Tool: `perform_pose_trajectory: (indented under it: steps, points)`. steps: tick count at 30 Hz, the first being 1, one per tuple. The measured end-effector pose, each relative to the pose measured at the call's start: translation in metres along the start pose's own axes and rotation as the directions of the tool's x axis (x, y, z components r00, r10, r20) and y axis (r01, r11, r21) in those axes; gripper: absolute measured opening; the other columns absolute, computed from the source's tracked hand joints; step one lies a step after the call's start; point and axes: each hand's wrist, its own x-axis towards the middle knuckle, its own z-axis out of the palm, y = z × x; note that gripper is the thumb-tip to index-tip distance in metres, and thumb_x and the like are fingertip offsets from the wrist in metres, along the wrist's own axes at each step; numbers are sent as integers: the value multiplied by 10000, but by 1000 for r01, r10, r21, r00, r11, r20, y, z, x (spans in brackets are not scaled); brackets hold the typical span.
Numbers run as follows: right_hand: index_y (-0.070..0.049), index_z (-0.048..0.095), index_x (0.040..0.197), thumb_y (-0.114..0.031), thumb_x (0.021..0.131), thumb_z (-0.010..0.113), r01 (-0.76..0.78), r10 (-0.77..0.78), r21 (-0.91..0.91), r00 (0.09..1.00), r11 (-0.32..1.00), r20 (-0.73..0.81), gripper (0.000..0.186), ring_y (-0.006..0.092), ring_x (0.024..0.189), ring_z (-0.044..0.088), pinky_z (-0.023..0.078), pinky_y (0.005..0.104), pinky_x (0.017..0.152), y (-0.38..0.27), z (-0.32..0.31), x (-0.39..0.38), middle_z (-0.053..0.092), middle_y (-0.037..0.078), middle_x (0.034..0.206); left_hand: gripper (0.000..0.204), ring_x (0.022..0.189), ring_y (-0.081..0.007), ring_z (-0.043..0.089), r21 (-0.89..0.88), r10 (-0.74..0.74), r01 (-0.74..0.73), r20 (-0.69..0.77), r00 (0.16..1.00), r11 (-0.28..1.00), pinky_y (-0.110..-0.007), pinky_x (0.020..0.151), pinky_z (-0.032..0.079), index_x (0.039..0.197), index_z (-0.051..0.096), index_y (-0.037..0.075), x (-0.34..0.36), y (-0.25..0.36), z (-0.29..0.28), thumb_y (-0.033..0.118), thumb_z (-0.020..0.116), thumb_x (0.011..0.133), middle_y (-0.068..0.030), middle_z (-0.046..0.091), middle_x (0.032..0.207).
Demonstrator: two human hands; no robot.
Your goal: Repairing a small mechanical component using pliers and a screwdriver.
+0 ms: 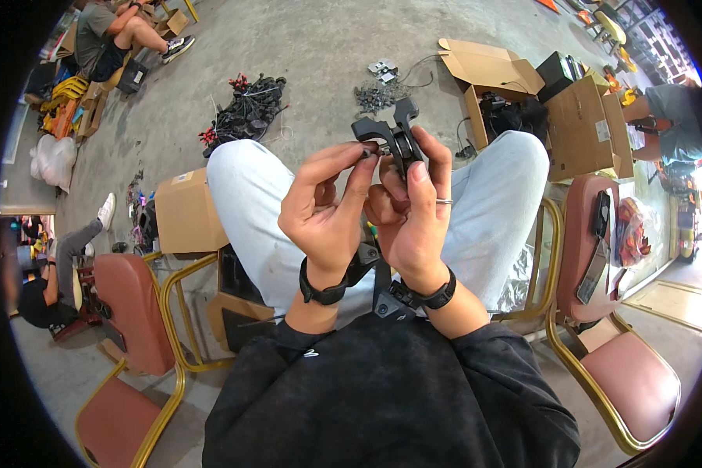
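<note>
In front of my knees, my right hand (420,222) is closed around a black two-pronged clamp-like part (404,144), its prongs pointing up and away from me. Close against its left side, my left hand (324,214) pinches a small dark piece (367,154) between thumb and fingertips. That piece is too small to name. Fingers hide the lower part of the black part, and I cannot tell whether the two pieces touch. Between my wrists, another black jointed part (364,257) lies near my lap, partly covered by my hands.
On the concrete floor ahead lie a tangled black heap with red tips (246,109) and a pile of small metal parts (378,95). An opened cardboard box (491,66) stands right of them. Padded chairs (132,312) flank me; other people sit nearby.
</note>
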Motion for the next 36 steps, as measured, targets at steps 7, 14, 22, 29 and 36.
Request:
perform_pose_trajectory:
  steps: [7, 14, 22, 29, 36]
  points:
    - [-176, 389, 1288, -262, 952, 457, -8, 7, -53, 1000, 999, -22, 353, 50, 528, 308, 268, 215, 467, -2, -2, -2, 347, -45, 689, 227, 891, -190, 614, 5, -63, 63, 60, 996, 998, -275, 785, 504, 967, 616, -84, 1, 7, 0, -154, 631, 751, -155, 621, 966]
    - [-155, 401, 1281, -214, 944, 481, 39, -39, -65, 999, 997, 1, 351, 40, 592, 365, 299, 186, 487, -2, -6, -1, 445, -26, 751, 241, 837, -157, 598, 153, -1, -12, 88, 996, 988, -235, 692, 472, 970, 651, -59, 1, 11, 2, -127, 650, 739, -113, 621, 944]
    - [-71, 465, 1227, -120, 918, 544, 56, -55, 8, 997, 998, -59, 323, 27, 479, 361, 309, 198, 429, -2, -6, 2, 502, -24, 678, 234, 838, -169, 604, 251, 22, -48, 102, 995, 967, -241, 689, 474, 955, 664, -41, 3, 12, 3, -117, 663, 733, -121, 637, 940]
    - [-155, 421, 1268, -218, 943, 483, 33, -32, -22, 999, 999, 37, 337, 44, 523, 294, 237, 204, 463, 0, -9, 4, 474, -21, 759, 216, 791, -172, 631, 70, -132, 135, -48, 990, 988, -244, 699, 507, 964, 650, -51, -1, 15, 10, -117, 645, 758, -131, 656, 949]
    - [-173, 422, 1279, -228, 941, 488, -1, 2, -55, 1000, 999, 14, 349, 53, 511, 274, 233, 214, 461, -1, -7, 1, 381, -33, 700, 184, 795, -150, 618, 252, -3, -19, 87, 996, 968, -240, 697, 510, 941, 650, -59, 5, 9, 1, -116, 638, 766, -121, 640, 927]
